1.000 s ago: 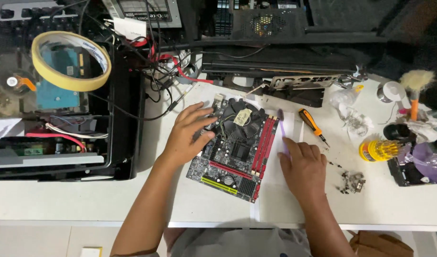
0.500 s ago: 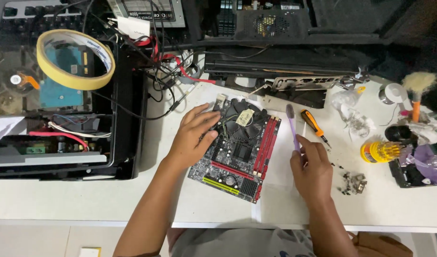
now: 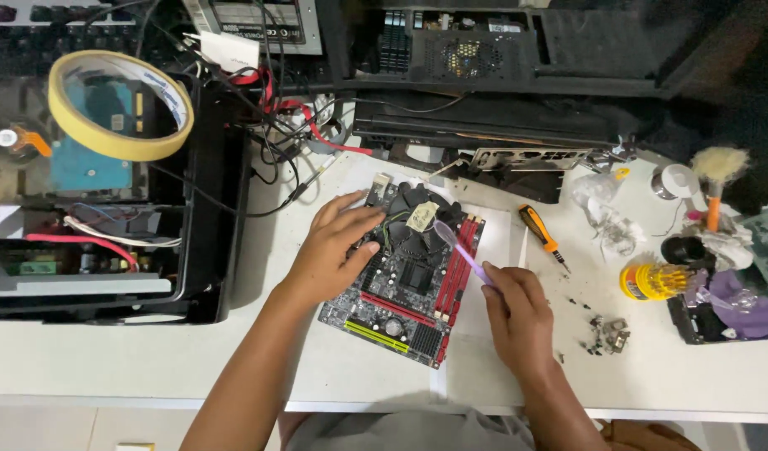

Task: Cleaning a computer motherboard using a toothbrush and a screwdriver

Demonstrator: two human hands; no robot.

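White tabletop (image 3: 150, 367) carries a black circuit board with red slots (image 3: 409, 280). Left hand (image 3: 334, 250) presses spread fingers on it. Right hand (image 3: 518, 313) pinches a translucent purple brush (image 3: 459, 246) over the slots.

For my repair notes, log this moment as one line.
left hand: resting on motherboard | right hand: holding purple toothbrush, head by the cooler fan | screwdriver: lying on table

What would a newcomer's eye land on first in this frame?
The black motherboard with red slots at the centre of the white table, with the left hand resting on its left edge. The right hand holds a purple toothbrush with its head over the board's fan. At upper left, a big yellow tape roll sits on the open computer case.
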